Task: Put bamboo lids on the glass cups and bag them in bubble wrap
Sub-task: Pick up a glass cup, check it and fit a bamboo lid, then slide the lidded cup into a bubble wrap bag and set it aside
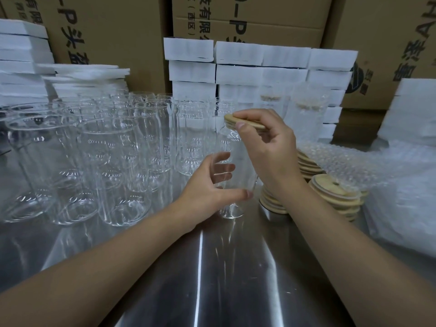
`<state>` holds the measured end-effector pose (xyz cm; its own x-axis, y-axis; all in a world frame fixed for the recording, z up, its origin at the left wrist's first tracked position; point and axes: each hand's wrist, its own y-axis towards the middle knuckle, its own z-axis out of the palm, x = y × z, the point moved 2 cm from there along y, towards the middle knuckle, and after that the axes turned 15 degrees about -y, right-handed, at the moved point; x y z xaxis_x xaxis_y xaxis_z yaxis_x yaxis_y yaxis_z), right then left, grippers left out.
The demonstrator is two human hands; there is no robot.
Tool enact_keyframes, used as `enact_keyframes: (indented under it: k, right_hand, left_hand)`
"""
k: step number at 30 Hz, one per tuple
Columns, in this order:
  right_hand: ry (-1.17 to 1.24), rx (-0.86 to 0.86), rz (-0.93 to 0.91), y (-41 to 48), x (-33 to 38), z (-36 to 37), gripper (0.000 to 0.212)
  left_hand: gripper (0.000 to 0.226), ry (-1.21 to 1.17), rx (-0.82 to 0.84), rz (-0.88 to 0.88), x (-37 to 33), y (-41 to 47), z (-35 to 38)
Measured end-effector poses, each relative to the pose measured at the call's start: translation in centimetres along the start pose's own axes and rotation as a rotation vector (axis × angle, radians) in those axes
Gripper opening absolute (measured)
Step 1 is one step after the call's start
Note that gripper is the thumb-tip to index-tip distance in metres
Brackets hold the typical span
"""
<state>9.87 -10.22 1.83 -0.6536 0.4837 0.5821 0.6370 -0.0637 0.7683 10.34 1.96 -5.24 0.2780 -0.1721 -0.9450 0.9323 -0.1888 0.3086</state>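
A clear glass cup (pixel 232 204) stands upright on the steel table (pixel 212 279) at the centre. My left hand (pixel 210 185) curls round its lower body, thumb in front and fingers behind the glass. My right hand (pixel 266 142) pinches a round bamboo lid (pixel 236 122) and holds it tilted right at the cup's mouth. Stacks of bamboo lids (pixel 335 192) lie just right of the cup. A heap of bubble wrap bags (pixel 377 166) fills the right side. Two cups with lids, wrapped in bubble wrap (pixel 304 109), stand at the back.
Several empty glass cups (pixel 106 161) crowd the left half of the table. White foam sheets (pixel 259 67) are stacked behind them, with more at the far left (pixel 21 55). Cardboard boxes (pixel 247 17) form the back wall.
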Motion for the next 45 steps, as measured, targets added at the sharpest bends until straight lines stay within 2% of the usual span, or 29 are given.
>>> enact_keyframes:
  k: [2,9,13,14,17,18,20,22,24,26,28,31,35,39,40,42,44,45]
  right_hand:
    - [-0.011,0.006,-0.006,0.0,0.1,0.0,0.013]
    - [-0.103,-0.048,-0.097,-0.5,0.5,0.1,0.019]
    - [-0.202,0.049,-0.105,-0.3,1.0,-0.4,0.016]
    - [-0.246,0.103,-0.106,0.0,1.4,-0.7,0.017]
    - [-0.458,0.196,-0.101,1.0,2.8,-2.6,0.045]
    - [-0.548,0.182,-0.082,1.5,3.2,-3.6,0.047]
    - [-0.806,0.152,-0.032,2.8,2.7,-6.7,0.038]
    - [-1.149,0.303,0.152,3.8,0.8,-10.4,0.054]
    - [-1.415,0.598,0.384,3.9,-1.5,-13.1,0.071]
    - [-1.409,0.839,0.543,3.5,-3.1,-14.0,0.081]
    - [-1.257,0.912,0.629,3.3,-4.0,-14.2,0.076]
    - [-1.172,0.892,0.592,3.3,-4.4,-14.4,0.053]
    - [-1.146,0.86,0.559,3.0,-3.5,-13.8,0.023]
    - [-1.159,0.837,0.588,2.8,-2.7,-13.2,0.015]
    - [-1.168,0.764,0.545,3.0,-2.4,-13.2,0.013]
    - [-1.163,0.494,0.352,3.4,-1.6,-13.0,0.009]
    - [-0.95,0.234,0.19,3.3,0.0,-11.9,0.007]
    - [-0.832,0.174,0.15,3.1,0.8,-10.9,0.006]
  left_hand:
    - [0.08,0.003,0.001,0.002,0.1,0.0,0.0]
    - [0.092,0.004,-0.004,0.015,0.2,0.0,-0.1]
    - [0.095,-0.002,0.0,0.006,0.5,0.2,-0.2]
    - [0.091,-0.013,-0.004,0.0,0.5,0.2,-0.2]
    - [0.086,-0.023,-0.007,-0.015,0.6,0.4,-0.1]
    - [0.087,-0.019,-0.008,-0.015,0.5,0.4,-0.1]
    - [0.087,-0.011,-0.005,-0.014,0.6,0.4,-0.2]
    - [0.085,0.0,0.001,-0.017,0.6,0.4,-0.3]
    - [0.083,0.015,0.005,-0.022,0.6,0.4,-0.4]
    - [0.079,0.026,0.004,-0.024,0.7,0.5,-0.5]
    - [0.077,0.023,0.012,-0.02,0.7,0.5,-0.5]
    - [0.076,0.017,0.017,-0.014,0.6,0.5,-0.4]
    - [0.086,0.002,0.013,-0.008,0.6,0.4,-0.4]
    - [0.085,0.025,0.011,0.013,0.4,0.3,-0.3]
    - [0.082,0.038,0.002,0.032,0.3,0.2,-0.3]
    - [0.077,0.057,-0.029,0.088,-0.2,0.0,-0.1]
    - [0.075,0.055,-0.063,0.16,-0.9,-0.3,-0.2]
    - [0.076,0.051,-0.079,0.196,-1.2,-0.4,-0.2]
